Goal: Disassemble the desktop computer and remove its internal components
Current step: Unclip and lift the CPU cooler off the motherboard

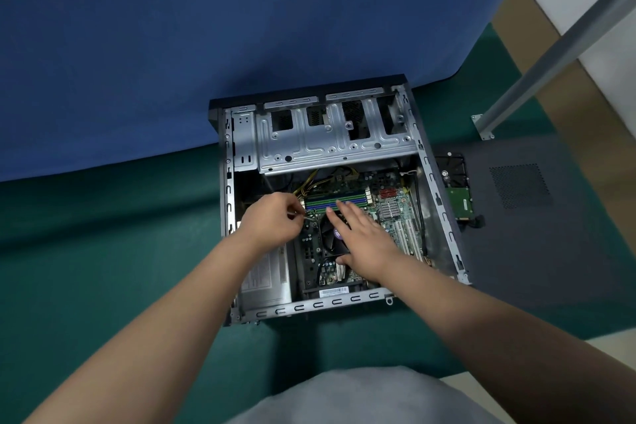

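An open desktop case point(444, 213) lies on its side on a green mat. Inside are a green motherboard point(395, 213), blue and green memory slots point(330, 200), a black CPU cooler fan point(332, 237) and a grey power supply point(266, 280) at the lower left. My left hand point(272, 218) has its fingers curled, pinching a small metal part at the cooler's upper left corner. With straight fingers, my right hand point(364, 241) lies flat on the cooler, fingertips reaching the memory slots.
An empty metal drive cage point(330, 138) spans the top of the case. A removed hard drive point(457, 189) and a dark side panel point(537, 224) lie to the right. A blue partition point(206, 45) stands behind, and a metal leg point(550, 55) is at the upper right.
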Demonstrator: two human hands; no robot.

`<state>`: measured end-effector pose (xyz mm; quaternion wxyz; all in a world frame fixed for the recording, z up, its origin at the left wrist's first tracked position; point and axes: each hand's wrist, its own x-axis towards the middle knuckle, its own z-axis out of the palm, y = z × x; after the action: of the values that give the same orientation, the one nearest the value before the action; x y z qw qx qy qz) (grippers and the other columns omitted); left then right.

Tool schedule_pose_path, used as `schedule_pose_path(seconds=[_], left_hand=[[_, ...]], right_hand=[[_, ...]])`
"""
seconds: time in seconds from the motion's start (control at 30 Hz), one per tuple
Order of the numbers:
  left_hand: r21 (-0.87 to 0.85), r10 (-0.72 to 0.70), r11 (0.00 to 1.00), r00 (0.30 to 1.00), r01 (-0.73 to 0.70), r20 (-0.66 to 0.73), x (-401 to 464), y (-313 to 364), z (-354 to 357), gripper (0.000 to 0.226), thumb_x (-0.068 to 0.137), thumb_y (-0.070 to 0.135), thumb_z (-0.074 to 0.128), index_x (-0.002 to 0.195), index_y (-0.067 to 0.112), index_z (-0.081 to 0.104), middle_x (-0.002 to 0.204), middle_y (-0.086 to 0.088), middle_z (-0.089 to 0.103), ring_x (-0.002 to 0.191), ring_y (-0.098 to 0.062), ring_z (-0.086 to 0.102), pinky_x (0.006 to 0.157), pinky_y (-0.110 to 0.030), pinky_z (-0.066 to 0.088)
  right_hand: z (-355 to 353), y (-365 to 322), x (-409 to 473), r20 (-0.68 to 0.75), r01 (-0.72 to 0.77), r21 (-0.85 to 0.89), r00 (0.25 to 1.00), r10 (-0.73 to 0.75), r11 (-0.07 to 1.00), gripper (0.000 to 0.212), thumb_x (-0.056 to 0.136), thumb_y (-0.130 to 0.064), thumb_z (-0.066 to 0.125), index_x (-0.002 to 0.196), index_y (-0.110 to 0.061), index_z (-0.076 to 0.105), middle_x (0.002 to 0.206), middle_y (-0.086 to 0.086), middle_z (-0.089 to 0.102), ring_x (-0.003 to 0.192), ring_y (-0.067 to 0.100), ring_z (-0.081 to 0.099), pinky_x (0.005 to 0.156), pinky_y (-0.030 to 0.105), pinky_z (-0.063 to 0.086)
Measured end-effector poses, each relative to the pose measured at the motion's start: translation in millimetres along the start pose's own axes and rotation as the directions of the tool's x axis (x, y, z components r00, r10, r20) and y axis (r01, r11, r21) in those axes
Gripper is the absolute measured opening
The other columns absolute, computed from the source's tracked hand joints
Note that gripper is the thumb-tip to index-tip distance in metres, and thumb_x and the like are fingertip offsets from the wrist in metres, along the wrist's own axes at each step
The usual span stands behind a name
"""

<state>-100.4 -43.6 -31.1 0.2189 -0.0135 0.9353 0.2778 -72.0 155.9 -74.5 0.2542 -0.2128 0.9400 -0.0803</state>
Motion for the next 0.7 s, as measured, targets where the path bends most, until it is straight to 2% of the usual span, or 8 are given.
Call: schedule_pose_path(seconds=[0.1,0.27,0.7], left_hand=[[0.104,0.014,0.995,0.999,-0.009,-0.048,-1.8,-2.9,6.1,0.011,0.082,0.03,0.06,0.091,0.032,0.066,0.088,0.015,0.068,0.087,-0.008,0.064,0.073,-0.026,0.051],[0.167,0.047,0.986,0.992,-0.027,-0.121,-1.0,-3.8,11.0,0.016,0.079,0.031,0.058,0.092,0.033,0.067,0.087,0.014,0.069,0.089,-0.01,0.062,0.07,-0.025,0.049],[0.248,0.081,0.968,0.989,-0.049,-0.121,0.1,-1.9,12.9,0.018,0.081,0.03,0.056,0.095,0.032,0.067,0.091,0.013,0.07,0.092,-0.013,0.062,0.071,-0.027,0.05]], right_hand=[[0.5,0.2,-0.5,-0.008,0.004,0.009,1.0,-0.004,1.0,0.098,0.088,-0.04,0.061,0.15,-0.026,-0.013,0.158,0.001,-0.016,0.144,0.019,-0.016,0.111,0.034,-0.006],[1.2,0.9,-0.1,-0.013,0.007,0.006,1.0,-0.007,1.0,0.098,0.087,-0.041,0.062,0.15,-0.025,-0.013,0.158,0.002,-0.015,0.144,0.019,-0.015,0.113,0.034,-0.005],[0.9,1.3,-0.5,-0.026,0.006,0.011,1.0,-0.006,1.0,0.098,0.087,-0.04,0.062,0.15,-0.025,-0.011,0.158,0.002,-0.013,0.145,0.02,-0.014,0.111,0.033,-0.006]])
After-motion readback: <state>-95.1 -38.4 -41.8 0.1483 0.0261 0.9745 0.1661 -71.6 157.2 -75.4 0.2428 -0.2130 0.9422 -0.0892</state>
